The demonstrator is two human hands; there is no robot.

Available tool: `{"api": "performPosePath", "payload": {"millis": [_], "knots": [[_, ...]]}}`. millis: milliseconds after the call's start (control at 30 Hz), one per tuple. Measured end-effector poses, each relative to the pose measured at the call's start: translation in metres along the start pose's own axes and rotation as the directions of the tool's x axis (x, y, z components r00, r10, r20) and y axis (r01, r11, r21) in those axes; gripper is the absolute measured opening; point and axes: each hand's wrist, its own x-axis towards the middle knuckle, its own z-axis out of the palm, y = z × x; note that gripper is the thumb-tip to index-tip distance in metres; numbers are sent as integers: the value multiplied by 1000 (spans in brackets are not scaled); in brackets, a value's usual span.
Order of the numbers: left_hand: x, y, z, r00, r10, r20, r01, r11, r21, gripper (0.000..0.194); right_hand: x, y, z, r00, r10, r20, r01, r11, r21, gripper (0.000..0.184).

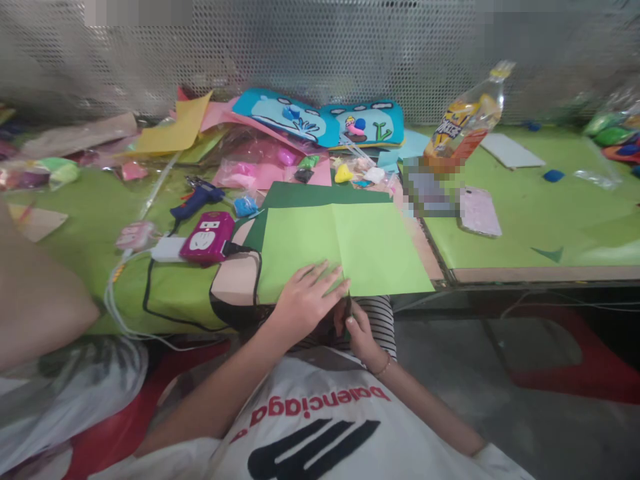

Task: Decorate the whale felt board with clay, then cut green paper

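Note:
A light green sheet of paper with a crease down its middle lies in front of me, reaching over the table's near edge. My left hand rests flat on its lower part, fingers stretched out beside the crease. Below the near edge, my right hand is closed around a thin dark blade-like tool. The tool points up at the crease, and its handle is hidden by the fingers. A darker green sheet lies beneath the light one.
To the left are a pink power socket with cables and a blue glue gun. Behind lie clay packets and a blue decorated case. A drink bottle and a phone are on the right. Someone's arm reaches in from the left.

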Motion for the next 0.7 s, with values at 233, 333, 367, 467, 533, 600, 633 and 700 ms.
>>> {"api": "performPosePath", "payload": {"millis": [233, 333, 367, 467, 533, 600, 633, 700], "knots": [[0, 0, 1, 1000, 10, -24, -10, 1000, 0, 30, -5, 11, -1, 1000, -24, 3, 24, 999, 40, 42], [0, -1, 1, 999, 15, -38, -15, 1000, 1, 30, -6, 12, -1, 1000, -13, 4, 13, 999, 43, 42], [0, -1, 1, 999, 18, -43, -18, 1000, 1, 30, -5, 12, -1, 1000, -10, 5, 10, 999, 39, 43], [-1, -2, 2, 999, 23, -41, -23, 1000, 0, 30, -3, 8, 0, 1000, 0, 2, 0, 1000, 25, 44], [-1, -2, 2, 999, 22, -33, -23, 1000, -2, 30, -1, 6, 0, 1000, 3, -1, -3, 1000, 15, 44], [-1, -2, 2, 1000, 18, -24, -18, 1000, -3, 30, 0, 5, 1, 1000, -2, -5, 2, 1000, 5, 45], [-1, -2, 1, 1000, 17, -25, -17, 1000, -3, 29, 1, 4, 1, 1000, -5, -8, 5, 1000, 1, 44], [-1, -1, 1, 999, 19, -35, -20, 1000, -5, 29, 0, 5, 1, 1000, -11, -15, 11, 1000, 0, 43]]}}
